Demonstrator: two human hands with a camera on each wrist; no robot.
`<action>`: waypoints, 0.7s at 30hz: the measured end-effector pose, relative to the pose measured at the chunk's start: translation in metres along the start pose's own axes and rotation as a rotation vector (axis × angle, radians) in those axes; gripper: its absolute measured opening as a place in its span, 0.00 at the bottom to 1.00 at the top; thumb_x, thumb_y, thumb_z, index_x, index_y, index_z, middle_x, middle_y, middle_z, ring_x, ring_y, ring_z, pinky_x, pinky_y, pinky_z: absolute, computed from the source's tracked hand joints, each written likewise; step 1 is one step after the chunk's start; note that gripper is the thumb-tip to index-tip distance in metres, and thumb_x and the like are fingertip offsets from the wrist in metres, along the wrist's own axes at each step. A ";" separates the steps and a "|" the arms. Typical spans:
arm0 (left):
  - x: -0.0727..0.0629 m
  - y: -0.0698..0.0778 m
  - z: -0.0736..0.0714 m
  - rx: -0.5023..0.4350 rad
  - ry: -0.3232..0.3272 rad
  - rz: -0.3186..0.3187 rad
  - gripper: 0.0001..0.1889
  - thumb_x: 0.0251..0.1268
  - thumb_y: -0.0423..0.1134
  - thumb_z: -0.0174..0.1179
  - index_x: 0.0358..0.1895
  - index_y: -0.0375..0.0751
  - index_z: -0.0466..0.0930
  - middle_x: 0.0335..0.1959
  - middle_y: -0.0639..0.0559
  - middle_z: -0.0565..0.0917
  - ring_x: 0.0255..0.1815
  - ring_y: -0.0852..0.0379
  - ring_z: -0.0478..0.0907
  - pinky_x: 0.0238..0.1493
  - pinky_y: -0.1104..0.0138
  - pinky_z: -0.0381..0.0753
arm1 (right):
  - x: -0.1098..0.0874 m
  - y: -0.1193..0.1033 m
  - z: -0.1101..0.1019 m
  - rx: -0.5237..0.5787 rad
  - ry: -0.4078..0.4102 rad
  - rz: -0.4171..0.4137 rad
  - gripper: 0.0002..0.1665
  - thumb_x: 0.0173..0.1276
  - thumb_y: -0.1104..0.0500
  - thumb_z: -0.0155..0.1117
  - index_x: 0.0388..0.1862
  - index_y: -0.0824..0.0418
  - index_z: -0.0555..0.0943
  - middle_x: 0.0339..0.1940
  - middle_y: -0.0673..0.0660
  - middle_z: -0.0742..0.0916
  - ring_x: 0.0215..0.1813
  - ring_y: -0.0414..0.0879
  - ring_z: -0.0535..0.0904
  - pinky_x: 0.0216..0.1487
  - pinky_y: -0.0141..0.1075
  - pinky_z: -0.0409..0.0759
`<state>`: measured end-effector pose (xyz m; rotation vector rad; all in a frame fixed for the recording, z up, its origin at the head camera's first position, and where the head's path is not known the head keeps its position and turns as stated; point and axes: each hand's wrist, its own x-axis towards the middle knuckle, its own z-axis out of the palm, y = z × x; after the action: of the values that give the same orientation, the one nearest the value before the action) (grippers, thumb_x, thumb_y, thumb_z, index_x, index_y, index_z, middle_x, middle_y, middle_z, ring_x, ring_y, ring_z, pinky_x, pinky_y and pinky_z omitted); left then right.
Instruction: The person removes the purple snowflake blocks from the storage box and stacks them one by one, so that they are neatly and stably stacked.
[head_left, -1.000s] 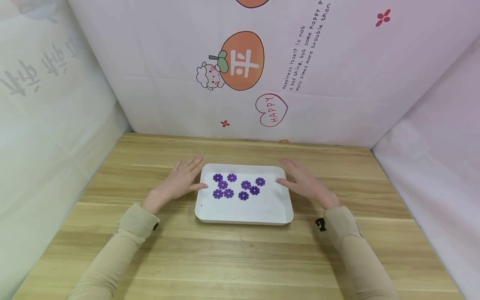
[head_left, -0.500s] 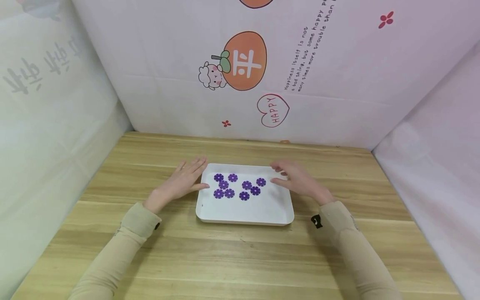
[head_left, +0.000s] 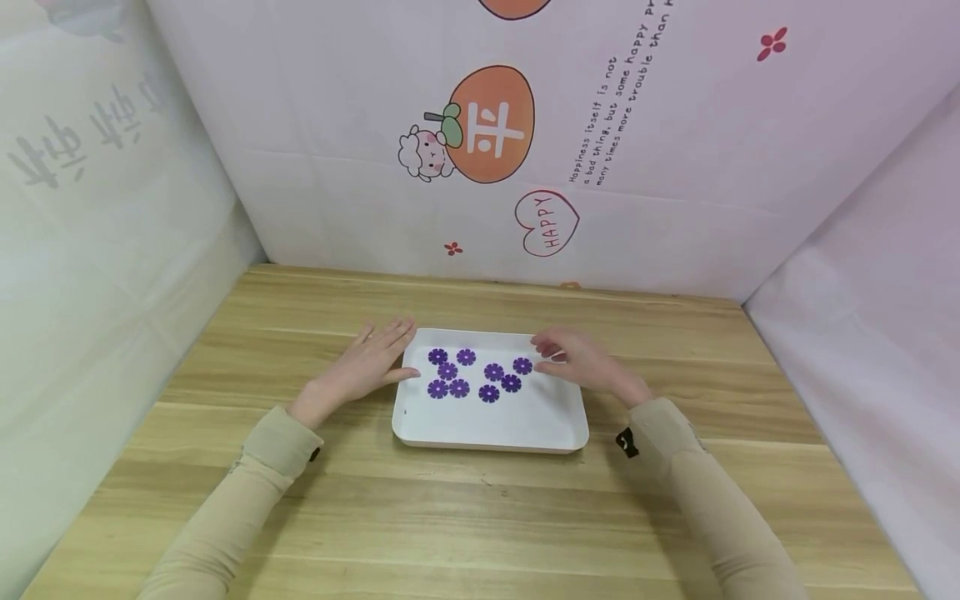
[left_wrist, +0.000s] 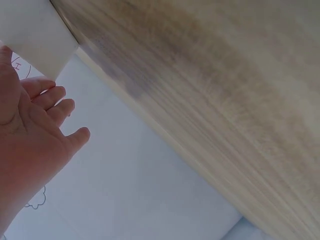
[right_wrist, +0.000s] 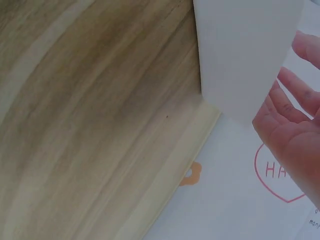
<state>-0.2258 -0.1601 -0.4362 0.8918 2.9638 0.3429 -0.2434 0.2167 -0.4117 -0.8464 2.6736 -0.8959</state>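
A white tray (head_left: 525, 423) holds several purple snowflake building discs (head_left: 447, 371), lying flat in two loose groups. My left hand (head_left: 362, 365) is at the tray's left edge, fingers stretched and thumb reaching over the rim; it holds nothing. Over the tray's right side my right hand (head_left: 583, 360) hovers with bent fingers, thumb and fingertips apart. Nearest to it is the rightmost purple disc (head_left: 522, 366), just left of the thumb. In the left wrist view the left palm (left_wrist: 35, 125) shows bare, and the right wrist view has the right hand (right_wrist: 295, 115) beside the tray's wall (right_wrist: 240, 55).
The tray stands on a wooden table (head_left: 480, 517) with bare wood around it. A white printed cloth (head_left: 337, 125) closes off the back, and plain-looking cloth hangs at both sides. Each wrist carries a black strap, the right one (head_left: 627, 443) showing more.
My right hand has moved left from the tray's right rim over its inside, its fingers bending toward the rightmost disc. The left hand keeps about the same place; the discs stay put.
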 end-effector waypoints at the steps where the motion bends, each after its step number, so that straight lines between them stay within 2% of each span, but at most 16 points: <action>1: 0.000 0.000 0.000 -0.001 -0.001 0.001 0.43 0.72 0.60 0.52 0.78 0.33 0.51 0.81 0.39 0.53 0.82 0.40 0.50 0.81 0.38 0.45 | 0.001 -0.001 0.000 0.001 -0.003 0.008 0.28 0.67 0.62 0.67 0.62 0.73 0.73 0.54 0.70 0.84 0.55 0.59 0.82 0.61 0.51 0.84; 12: 0.000 -0.001 0.000 -0.011 0.004 0.017 0.43 0.72 0.60 0.52 0.77 0.32 0.52 0.80 0.37 0.54 0.81 0.40 0.51 0.81 0.41 0.48 | 0.010 -0.005 0.004 -0.041 -0.019 0.062 0.22 0.66 0.65 0.66 0.56 0.74 0.78 0.48 0.68 0.86 0.51 0.56 0.83 0.56 0.45 0.86; 21: 0.001 -0.003 0.002 -0.042 -0.011 0.006 0.43 0.72 0.60 0.52 0.78 0.32 0.51 0.80 0.37 0.53 0.82 0.40 0.51 0.82 0.42 0.48 | 0.018 -0.007 0.009 -0.106 -0.040 0.099 0.21 0.63 0.65 0.69 0.55 0.72 0.79 0.45 0.65 0.88 0.47 0.53 0.84 0.53 0.44 0.86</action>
<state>-0.2275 -0.1616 -0.4387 0.8946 2.9331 0.3977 -0.2517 0.1972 -0.4141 -0.7373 2.7217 -0.7124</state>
